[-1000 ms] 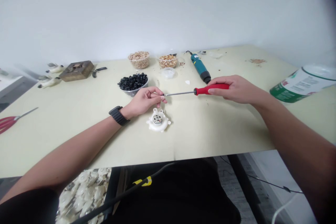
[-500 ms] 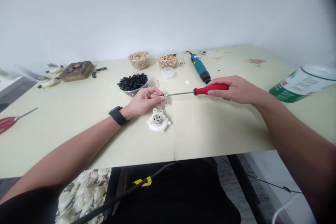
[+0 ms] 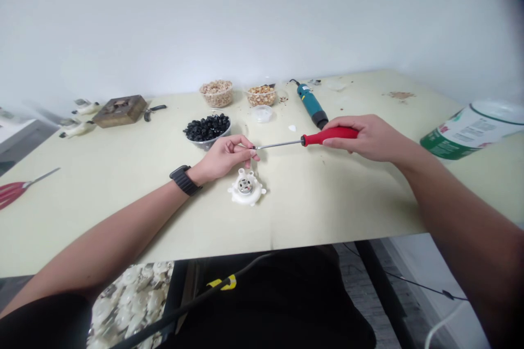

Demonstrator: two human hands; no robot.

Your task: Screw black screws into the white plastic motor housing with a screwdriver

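Observation:
My right hand [image 3: 364, 139] is wrapped round the red handle of a screwdriver [image 3: 282, 144], its shaft pointing left. At the shaft's tip, my left hand [image 3: 229, 155] pinches a small black part [image 3: 254, 148], too small to name. Just below my left fingers, a white plastic housing [image 3: 249, 194] with a round metal motor [image 3: 245, 184] in its middle lies on the table. Behind my left hand stands a clear bowl of black parts [image 3: 207, 128].
Further back are tubs of beige pieces [image 3: 216, 92] and amber pieces [image 3: 262, 94], and a teal power tool [image 3: 311, 104]. A white-green bucket [image 3: 470, 130] stands right. Left are a wooden block [image 3: 120, 110] and a red-handled tool [image 3: 16, 192]. White housings [image 3: 131, 300] fill a container below.
My right hand and the screwdriver handle have risen very slightly, and the handle has turned a little. My left hand and the housing stay in place.

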